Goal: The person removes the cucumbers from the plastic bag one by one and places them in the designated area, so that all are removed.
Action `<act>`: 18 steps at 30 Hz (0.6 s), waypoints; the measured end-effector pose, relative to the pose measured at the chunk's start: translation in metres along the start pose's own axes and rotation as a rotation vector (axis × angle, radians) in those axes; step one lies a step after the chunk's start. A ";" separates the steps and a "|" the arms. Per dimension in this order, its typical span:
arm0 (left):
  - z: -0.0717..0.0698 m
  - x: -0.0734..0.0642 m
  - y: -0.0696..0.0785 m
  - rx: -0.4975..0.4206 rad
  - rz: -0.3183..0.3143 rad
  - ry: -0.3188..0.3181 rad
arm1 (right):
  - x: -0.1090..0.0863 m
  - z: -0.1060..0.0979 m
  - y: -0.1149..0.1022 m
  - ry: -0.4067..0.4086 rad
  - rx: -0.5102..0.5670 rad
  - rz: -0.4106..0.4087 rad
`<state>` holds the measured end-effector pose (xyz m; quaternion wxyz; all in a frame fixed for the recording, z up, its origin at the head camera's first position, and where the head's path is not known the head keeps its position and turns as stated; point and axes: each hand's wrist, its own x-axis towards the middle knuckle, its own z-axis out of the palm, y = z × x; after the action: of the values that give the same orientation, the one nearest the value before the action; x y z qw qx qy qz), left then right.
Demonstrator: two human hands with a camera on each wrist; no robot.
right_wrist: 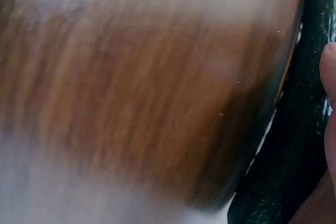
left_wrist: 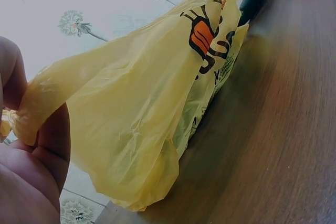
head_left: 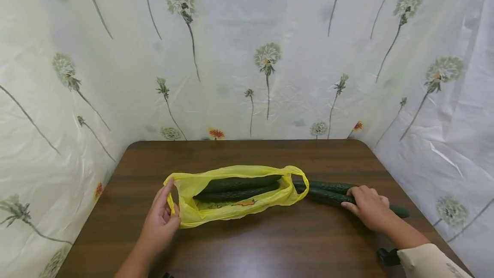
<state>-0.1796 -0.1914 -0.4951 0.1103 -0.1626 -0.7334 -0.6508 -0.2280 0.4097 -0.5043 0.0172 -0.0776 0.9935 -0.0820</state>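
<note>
Head view: bagging step, I reckon. Left hand [head_left: 161,222] pinches one handle [head_left: 170,203] of yellow bag [head_left: 227,213] on surface [head_left: 247,248], mouth gaping upward; right hand [head_left: 368,207] curls round long cucumber [head_left: 326,196] just right of bag, second loose cucumber [head_left: 332,186] alongside. Two bagged cucumbers [head_left: 239,183] lie inside. Next move probably wants held one lifted, tip fed into mouth, not through far handle loop [head_left: 306,182]. Cucumbers look dark green, bumpy, kinda glossy; bag thin, crinkly.

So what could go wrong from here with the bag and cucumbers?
The thin-looking yellow bag could stretch where the left hand holds it. The outer cucumbers show partly through its right loop, so they might snag there. One could roll if the right hand loosens its hold.
</note>
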 end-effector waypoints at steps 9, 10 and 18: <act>-0.001 0.000 -0.002 0.000 0.003 -0.001 | 0.008 0.000 -0.001 0.020 -0.002 -0.004; -0.001 0.000 -0.002 -0.004 0.003 -0.003 | 0.008 0.000 -0.001 0.013 -0.008 0.000; -0.001 0.000 -0.003 -0.008 0.006 -0.004 | 0.012 0.004 0.010 0.006 -0.051 0.008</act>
<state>-0.1808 -0.1923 -0.4979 0.1101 -0.1667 -0.7305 -0.6530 -0.2410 0.4165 -0.5100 0.0128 -0.0737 0.9956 -0.0570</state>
